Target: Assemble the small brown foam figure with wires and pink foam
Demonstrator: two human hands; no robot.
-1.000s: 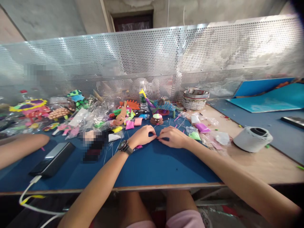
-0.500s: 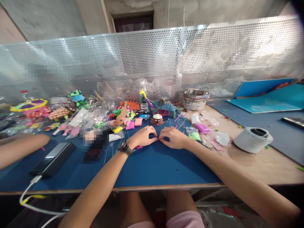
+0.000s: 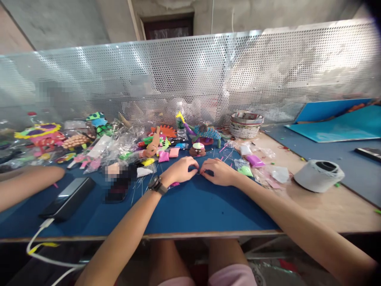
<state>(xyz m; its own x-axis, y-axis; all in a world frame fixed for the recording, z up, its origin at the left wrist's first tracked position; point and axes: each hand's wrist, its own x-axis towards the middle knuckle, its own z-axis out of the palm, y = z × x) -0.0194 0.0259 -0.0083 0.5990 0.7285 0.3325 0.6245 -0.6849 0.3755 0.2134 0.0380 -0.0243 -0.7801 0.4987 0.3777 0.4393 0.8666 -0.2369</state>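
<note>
My left hand [image 3: 181,169], with a black watch [image 3: 157,184] on its wrist, is closed in a pinch above the blue mat [image 3: 190,214]. Facing it, a small gap away, my right hand [image 3: 218,171] is pinched too. Whatever lies between the fingertips of either hand is too small to make out. Just beyond them sits a brown clay figure [image 3: 197,150] with eyes and a pale top. A magenta piece [image 3: 175,184] shows beside my left wrist.
Clay animals, including a blue dotted one [image 3: 208,133], and clay packets line the back. A bottle [image 3: 180,123] and basket [image 3: 246,124] stand behind. A white roll [image 3: 318,176] is at right; a cabled phone [image 3: 67,198] and another person's arm [image 3: 29,184] are at left.
The view has shifted very slightly. Both hands stay facing each other in nearly the same place, with only small finger movements.
</note>
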